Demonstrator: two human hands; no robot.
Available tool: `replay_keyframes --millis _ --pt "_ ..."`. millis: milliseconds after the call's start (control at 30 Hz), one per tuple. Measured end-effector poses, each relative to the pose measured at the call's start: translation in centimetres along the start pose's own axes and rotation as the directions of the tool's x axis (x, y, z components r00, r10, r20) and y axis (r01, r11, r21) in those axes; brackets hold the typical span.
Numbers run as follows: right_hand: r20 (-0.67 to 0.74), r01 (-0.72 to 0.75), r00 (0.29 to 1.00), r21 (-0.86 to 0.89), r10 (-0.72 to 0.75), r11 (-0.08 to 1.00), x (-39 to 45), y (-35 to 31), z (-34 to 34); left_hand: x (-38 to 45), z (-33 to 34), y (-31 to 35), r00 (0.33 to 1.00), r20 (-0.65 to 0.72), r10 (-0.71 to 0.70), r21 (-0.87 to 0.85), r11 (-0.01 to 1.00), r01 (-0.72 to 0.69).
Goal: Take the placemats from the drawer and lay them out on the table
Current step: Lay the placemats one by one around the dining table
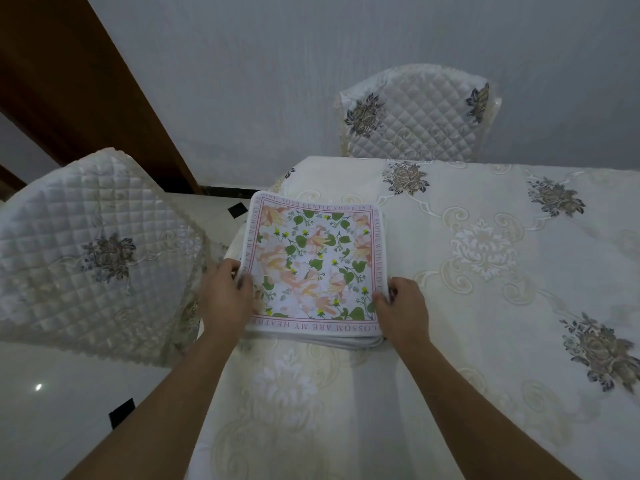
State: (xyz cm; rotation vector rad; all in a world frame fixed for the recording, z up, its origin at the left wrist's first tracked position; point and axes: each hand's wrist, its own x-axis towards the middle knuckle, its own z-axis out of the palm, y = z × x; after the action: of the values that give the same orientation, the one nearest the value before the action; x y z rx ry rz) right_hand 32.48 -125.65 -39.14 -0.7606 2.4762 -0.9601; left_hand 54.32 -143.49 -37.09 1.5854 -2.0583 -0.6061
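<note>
1. The placemats point(313, 268) are lying as a stack on the table point(485, 271), at its corner nearest the left chair point(90, 251); the stack's far left corner is overhanging the table edge.
2. Only the top mat's floral face is showing; the mats beneath are appearing just as thin edges along the near side, so their number is hard to tell.
3. The left hand point(227, 296) is gripping the stack's left edge, thumb lying on top and fingers curling out of sight beneath.
4. The right hand point(403, 306) is gripping the right edge near the stack's near corner, fingertips pressing on top; the rest of its hold is hidden by the hand's back.
5. Both hands are covering parts of the border lettering, so the printed text is reading only in pieces.
6. A second chair point(415, 116) is standing beyond the stack, at the table's far edge, its seat hidden.
7. The table's right side is running out of view.
</note>
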Motion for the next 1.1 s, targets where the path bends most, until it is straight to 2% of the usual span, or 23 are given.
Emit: replay_keyframes --millis 100,267,400,600,867,1100 --pt "-0.053 0.013 0.999 0.003 -0.012 1.000 -0.6 0.0 -1.4 -0.7 -1.0 1.2 0.997 0.062 -0.039 -0.177 0.983 0.050" --pt "-0.058 0.041 0.998 0.020 -0.040 0.999 -2.7 1.4 -4.4 -3.4 -2.0 3.2 0.976 0.176 -0.125 -0.323 0.930 0.177" --pt "-0.080 0.056 0.995 0.049 -0.052 0.997 -4.9 2.8 -7.7 -6.9 -2.2 5.0 0.955 0.266 -0.133 -0.398 0.887 0.234" --pt "-0.143 0.048 0.989 0.069 -0.038 0.996 -9.3 7.0 -14.2 -13.9 -2.1 8.3 0.938 0.308 -0.160 -0.471 0.831 0.296" --pt "-0.244 0.029 0.970 0.078 -0.009 0.997 -17.0 14.5 -24.6 -25.1 -1.1 16.0 0.951 0.299 -0.083 -0.501 0.834 0.230" --pt "-0.296 0.079 0.954 0.086 -0.050 0.993 -23.7 21.0 -35.0 -36.6 -0.8 22.6 0.955 0.291 -0.057 -0.516 0.831 0.207"
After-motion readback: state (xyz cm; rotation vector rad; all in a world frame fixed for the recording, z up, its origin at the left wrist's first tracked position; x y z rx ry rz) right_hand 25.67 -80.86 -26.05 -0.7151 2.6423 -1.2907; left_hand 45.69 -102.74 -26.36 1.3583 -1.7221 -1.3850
